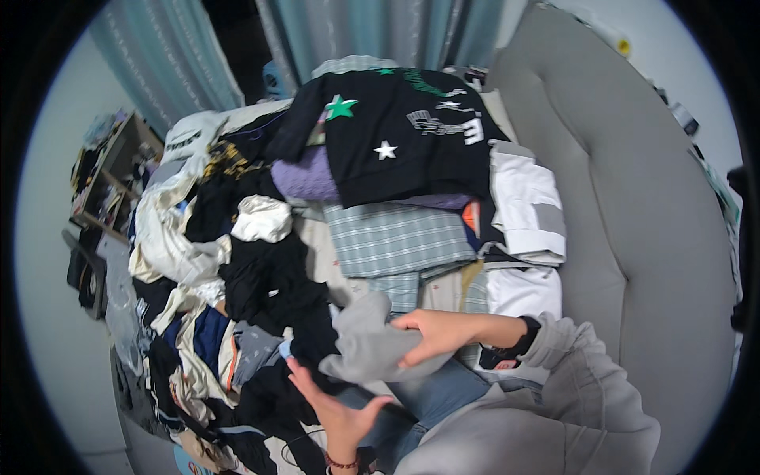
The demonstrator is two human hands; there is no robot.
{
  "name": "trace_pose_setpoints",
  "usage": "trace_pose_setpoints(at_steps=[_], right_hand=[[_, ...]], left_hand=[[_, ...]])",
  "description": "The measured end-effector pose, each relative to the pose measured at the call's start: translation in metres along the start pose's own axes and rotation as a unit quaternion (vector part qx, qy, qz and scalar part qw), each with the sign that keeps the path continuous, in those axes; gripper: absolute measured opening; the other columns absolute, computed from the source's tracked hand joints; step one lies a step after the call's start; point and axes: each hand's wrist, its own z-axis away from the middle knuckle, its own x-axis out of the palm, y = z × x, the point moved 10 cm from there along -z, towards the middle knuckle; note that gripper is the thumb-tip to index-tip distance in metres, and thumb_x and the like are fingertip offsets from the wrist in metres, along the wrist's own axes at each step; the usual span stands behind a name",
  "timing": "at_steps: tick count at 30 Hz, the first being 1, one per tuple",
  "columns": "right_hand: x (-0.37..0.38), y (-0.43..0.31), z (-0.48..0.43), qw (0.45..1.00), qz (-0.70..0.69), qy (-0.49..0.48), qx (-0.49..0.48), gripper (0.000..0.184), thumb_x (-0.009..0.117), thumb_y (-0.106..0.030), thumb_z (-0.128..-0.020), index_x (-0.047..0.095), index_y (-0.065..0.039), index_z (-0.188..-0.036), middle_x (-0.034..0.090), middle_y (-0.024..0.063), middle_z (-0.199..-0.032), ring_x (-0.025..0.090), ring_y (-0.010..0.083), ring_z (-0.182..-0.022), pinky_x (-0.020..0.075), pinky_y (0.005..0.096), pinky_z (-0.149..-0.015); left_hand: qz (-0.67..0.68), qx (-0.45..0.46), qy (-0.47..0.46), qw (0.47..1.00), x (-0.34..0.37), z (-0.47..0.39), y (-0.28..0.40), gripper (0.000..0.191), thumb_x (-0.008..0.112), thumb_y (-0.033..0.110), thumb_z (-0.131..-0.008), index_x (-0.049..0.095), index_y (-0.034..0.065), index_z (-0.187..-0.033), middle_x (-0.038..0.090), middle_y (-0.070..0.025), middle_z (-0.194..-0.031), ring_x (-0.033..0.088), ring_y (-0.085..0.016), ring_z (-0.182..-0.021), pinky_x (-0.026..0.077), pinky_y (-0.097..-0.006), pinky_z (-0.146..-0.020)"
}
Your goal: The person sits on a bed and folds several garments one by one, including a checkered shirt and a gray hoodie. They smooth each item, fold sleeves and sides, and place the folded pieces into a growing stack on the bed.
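A bunched light grey garment (374,347) hangs above my jeans-clad lap (436,389), gripped by my right hand (442,335) along its right side. Lower and to the left, my left hand (338,404) is spread with thumb and fingers apart, holding nothing. Its fingertips reach towards a heap of loose clothes, near a black garment (314,332). Beyond the grey garment lies a folded grey-green plaid garment (401,240). A black sweatshirt (409,136) with green and white stars is spread over a purple fleece item (306,175).
Folded white clothes (528,208) lie along the grey padded headboard (570,178) at right. A jumble of black, white and navy clothes (211,332) covers the left side. Behind are blue-grey curtains (368,35); a wooden shelf unit (113,178) stands at far left.
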Motion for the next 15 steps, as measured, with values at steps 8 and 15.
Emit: trace_pose_setpoints(at_steps=[8,15], right_hand=[[-0.014,-0.061,0.125,0.966,0.177,-0.181,-0.043,0.036,0.068,-0.016,-0.067,0.059,0.000,-0.098,0.063,0.0121,-0.081,0.059,0.0225,-0.073,0.0457,0.0321,-0.067],[-0.065,-0.067,0.146,0.969,0.156,-0.166,-0.096,0.041,0.072,-0.016,-0.069,0.059,0.001,-0.104,0.065,0.0079,-0.087,0.059,0.0145,-0.077,0.0462,0.0276,-0.071]], left_hand=[[0.315,0.055,-0.416,0.851,0.138,-0.011,0.116,0.122,0.083,0.039,-0.058,0.005,-0.0003,-0.143,0.037,-0.0254,-0.131,0.035,-0.033,-0.129,0.018,-0.0460,-0.109],[0.310,-0.001,-0.528,0.791,0.196,-0.004,0.129,0.084,0.076,0.026,-0.069,0.031,-0.0043,-0.133,0.041,-0.0175,-0.131,0.036,-0.026,-0.126,0.030,-0.0366,-0.104]])
